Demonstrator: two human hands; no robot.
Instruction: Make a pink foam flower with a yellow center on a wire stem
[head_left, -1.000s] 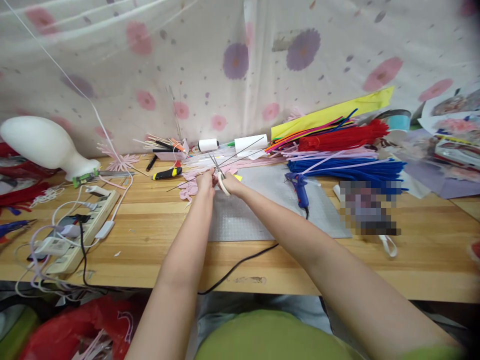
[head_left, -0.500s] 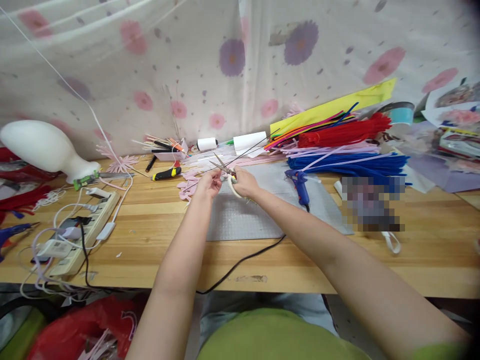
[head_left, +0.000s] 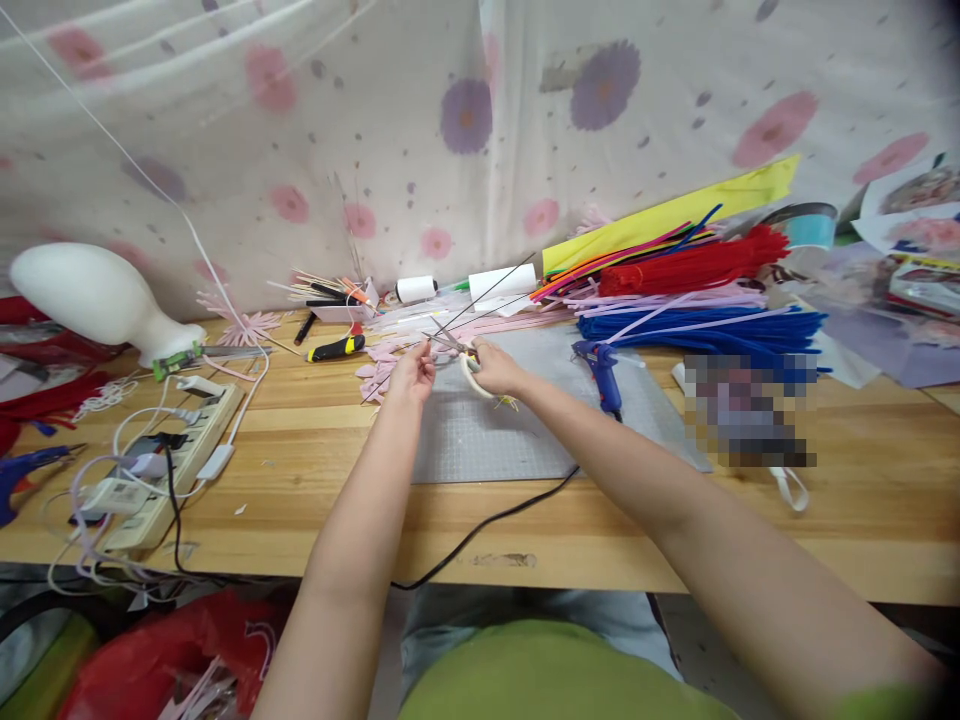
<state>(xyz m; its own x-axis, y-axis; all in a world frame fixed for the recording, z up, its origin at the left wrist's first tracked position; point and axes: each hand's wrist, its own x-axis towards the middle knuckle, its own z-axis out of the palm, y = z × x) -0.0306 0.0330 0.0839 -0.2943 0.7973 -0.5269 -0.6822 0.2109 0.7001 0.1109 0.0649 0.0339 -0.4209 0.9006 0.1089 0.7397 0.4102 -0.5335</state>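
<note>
Ahead, head view: my left hand (head_left: 414,375), palm turned inward, pinches dark wires (head_left: 480,318) over the mat's (head_left: 487,440) left edge; my right (head_left: 495,368) grips scissors (head_left: 466,365), blades spread toward the left fingers. Both forearms reach forward, converging. Glue gun (head_left: 600,375) lies right of them.

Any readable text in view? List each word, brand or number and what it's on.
No legible text.
White plug adapter: small print, too blurred to read.
Red bag: pale marking, no words I can make out.
Package at the right edge: any print is too blurred to read.
</note>
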